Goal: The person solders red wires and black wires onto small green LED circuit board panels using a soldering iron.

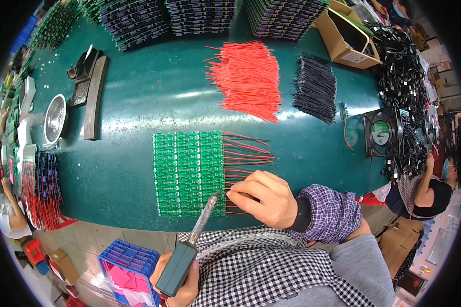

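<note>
A green circuit board panel made up of many small boards lies flat near the table's front edge. Red wires, with a few dark ones, stick out from its right side. My left hand is wrapped round the dark green handle of a soldering iron. The iron's tip rests at the panel's lower right edge. Just beside that tip, my right hand is closed in a pinch on a red wire at the board's edge; the fingers hide most of it.
Beyond the panel lie piles of red wires and black wires. A fan stands at the right, a metal bowl at the left. Stacked boards line the back. A blue basket sits below the table edge.
</note>
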Demonstrator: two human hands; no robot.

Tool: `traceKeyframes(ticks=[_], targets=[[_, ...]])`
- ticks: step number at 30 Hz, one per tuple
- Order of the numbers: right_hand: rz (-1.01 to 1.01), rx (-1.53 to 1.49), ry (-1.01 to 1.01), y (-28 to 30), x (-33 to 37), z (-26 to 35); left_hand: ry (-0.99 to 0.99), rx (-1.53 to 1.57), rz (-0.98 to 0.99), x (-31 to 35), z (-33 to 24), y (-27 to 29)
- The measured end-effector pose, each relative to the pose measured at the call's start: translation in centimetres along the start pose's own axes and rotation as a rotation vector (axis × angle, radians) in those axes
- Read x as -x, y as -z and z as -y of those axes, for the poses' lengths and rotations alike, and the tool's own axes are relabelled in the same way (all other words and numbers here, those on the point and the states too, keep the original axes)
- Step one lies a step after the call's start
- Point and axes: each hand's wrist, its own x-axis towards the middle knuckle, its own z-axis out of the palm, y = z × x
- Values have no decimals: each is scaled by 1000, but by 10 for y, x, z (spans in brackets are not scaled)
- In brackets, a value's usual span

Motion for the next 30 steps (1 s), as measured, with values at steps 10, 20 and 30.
traceKeyframes(ticks=[10, 20, 30], targets=[[1, 4, 3, -1, 1, 0, -11, 17, -3, -6, -9, -1], [6, -2, -3, -1, 2, 0, -33, 26, 19, -5, -6, 0], [0, 9, 0, -2, 2, 0, 42, 28, -4, 8, 6, -1]])
